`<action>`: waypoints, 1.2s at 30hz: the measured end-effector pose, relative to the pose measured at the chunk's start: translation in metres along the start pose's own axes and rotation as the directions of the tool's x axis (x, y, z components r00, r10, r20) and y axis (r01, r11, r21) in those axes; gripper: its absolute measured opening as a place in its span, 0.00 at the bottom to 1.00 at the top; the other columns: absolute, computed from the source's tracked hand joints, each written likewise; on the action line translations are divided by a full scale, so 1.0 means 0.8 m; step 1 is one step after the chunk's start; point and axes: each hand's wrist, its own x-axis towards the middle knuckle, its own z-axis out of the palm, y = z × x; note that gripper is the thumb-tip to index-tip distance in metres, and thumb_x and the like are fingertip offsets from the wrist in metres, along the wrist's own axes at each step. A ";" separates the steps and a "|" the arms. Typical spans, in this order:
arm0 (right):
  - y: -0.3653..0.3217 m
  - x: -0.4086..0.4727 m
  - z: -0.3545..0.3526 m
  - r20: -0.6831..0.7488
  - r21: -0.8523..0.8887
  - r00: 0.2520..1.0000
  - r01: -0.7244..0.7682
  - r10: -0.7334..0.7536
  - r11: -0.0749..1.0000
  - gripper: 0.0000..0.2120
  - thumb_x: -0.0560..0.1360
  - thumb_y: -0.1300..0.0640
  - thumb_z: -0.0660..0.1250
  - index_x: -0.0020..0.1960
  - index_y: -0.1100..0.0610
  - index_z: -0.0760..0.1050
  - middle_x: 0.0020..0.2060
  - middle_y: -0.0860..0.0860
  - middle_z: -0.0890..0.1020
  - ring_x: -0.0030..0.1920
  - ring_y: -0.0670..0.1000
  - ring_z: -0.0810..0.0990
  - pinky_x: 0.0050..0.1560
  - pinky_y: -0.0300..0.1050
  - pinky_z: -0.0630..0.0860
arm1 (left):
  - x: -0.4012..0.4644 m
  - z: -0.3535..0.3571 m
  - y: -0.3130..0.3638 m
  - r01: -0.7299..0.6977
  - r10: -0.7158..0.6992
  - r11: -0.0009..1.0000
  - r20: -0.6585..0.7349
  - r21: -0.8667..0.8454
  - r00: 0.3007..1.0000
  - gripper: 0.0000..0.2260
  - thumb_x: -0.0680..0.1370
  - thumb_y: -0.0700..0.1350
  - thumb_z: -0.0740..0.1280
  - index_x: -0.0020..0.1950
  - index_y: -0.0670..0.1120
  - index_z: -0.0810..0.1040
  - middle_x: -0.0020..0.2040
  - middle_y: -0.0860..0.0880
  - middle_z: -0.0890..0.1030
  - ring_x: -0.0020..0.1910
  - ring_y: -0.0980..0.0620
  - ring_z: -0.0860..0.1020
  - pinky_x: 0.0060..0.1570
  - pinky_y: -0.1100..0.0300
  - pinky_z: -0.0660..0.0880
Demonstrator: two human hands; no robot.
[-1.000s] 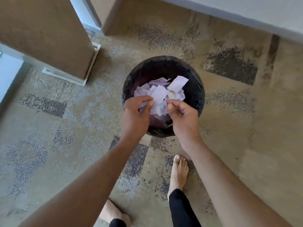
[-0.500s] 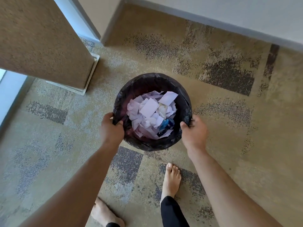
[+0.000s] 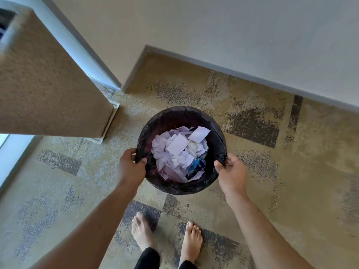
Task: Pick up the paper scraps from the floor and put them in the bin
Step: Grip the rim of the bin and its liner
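- While I look down through the head camera, my left hand [image 3: 130, 167] grips the near-left rim of the bin [image 3: 217, 136], thumb hooked over the edge and fingers curled round the outside of the black liner.
- My right hand [image 3: 231, 172] grips the near-right rim in the same way: thumb on top of the liner edge, fingers wrapped down the outer wall.
- I see the bin held between both hands, round and lined with a black plastic bag; I cannot tell whether its base touches the carpet [image 3: 252, 191].
- I can see the paper scraps [image 3: 177, 146] lying inside the bin, a loose heap of pale lilac and white pieces, some flat, some crumpled.
- A blue wrapper [image 3: 197, 165] sits among the scraps, toward the near-right side of the heap.
- My two bare feet [image 3: 191, 241] stand on the carpet just behind the bin, with dark trouser cuffs at the ankles.
- On the left, I see a tan, rough-surfaced column [image 3: 48, 94] rising from a pale base plate, near the bin but apart from it.
- Beyond the bin I see a cream wall [image 3: 213, 32] meeting the carpet along a grey skirting strip [image 3: 252, 77].
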 end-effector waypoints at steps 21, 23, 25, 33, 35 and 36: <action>-0.259 0.234 0.101 -0.010 -0.094 0.987 0.161 -0.163 0.982 0.12 0.76 0.61 0.69 0.59 0.55 0.79 0.50 0.52 0.85 0.50 0.52 0.83 0.54 0.51 0.80 | 0.227 0.000 0.226 0.001 0.001 0.968 0.006 -0.250 1.000 0.15 0.78 0.38 0.67 0.63 0.46 0.72 0.54 0.47 0.79 0.51 0.47 0.80 0.52 0.46 0.81; -0.271 0.263 0.115 0.007 -0.111 0.981 0.193 -0.193 0.975 0.11 0.75 0.60 0.69 0.57 0.52 0.79 0.47 0.50 0.85 0.49 0.53 0.83 0.54 0.55 0.81 | 0.252 0.007 0.241 -0.019 0.015 0.972 -0.021 -0.236 1.000 0.14 0.77 0.38 0.68 0.62 0.46 0.73 0.53 0.46 0.79 0.51 0.46 0.80 0.52 0.45 0.81; -0.278 0.290 0.128 0.027 -0.142 0.976 0.216 -0.214 0.966 0.09 0.75 0.57 0.69 0.53 0.47 0.79 0.44 0.46 0.84 0.48 0.52 0.84 0.52 0.55 0.81 | 0.274 0.013 0.253 -0.031 0.023 0.980 -0.044 -0.196 0.999 0.15 0.77 0.39 0.68 0.62 0.46 0.73 0.52 0.48 0.79 0.51 0.46 0.80 0.52 0.45 0.81; -0.317 0.380 0.170 0.127 -0.169 0.946 0.316 -0.297 0.934 0.07 0.75 0.60 0.69 0.51 0.51 0.81 0.43 0.50 0.85 0.44 0.52 0.84 0.50 0.48 0.81 | 0.357 0.044 0.281 -0.065 0.049 0.994 -0.171 -0.088 0.984 0.13 0.75 0.39 0.69 0.59 0.45 0.75 0.47 0.47 0.80 0.46 0.44 0.79 0.46 0.49 0.81; -0.315 0.396 0.175 0.140 -0.189 0.941 0.332 -0.309 0.924 0.06 0.75 0.59 0.69 0.51 0.51 0.81 0.43 0.51 0.85 0.43 0.52 0.83 0.49 0.48 0.80 | 0.365 0.051 0.277 -0.046 0.033 0.997 -0.191 -0.064 0.981 0.11 0.74 0.40 0.69 0.54 0.49 0.74 0.46 0.48 0.80 0.46 0.43 0.80 0.47 0.47 0.81; -0.313 0.404 0.178 0.145 -0.200 0.939 0.337 -0.313 0.920 0.06 0.75 0.59 0.69 0.51 0.51 0.81 0.43 0.50 0.85 0.43 0.51 0.83 0.49 0.48 0.80 | 0.370 0.054 0.275 -0.045 0.033 0.997 -0.194 -0.056 0.980 0.10 0.74 0.40 0.69 0.52 0.50 0.73 0.45 0.48 0.80 0.46 0.42 0.80 0.47 0.46 0.82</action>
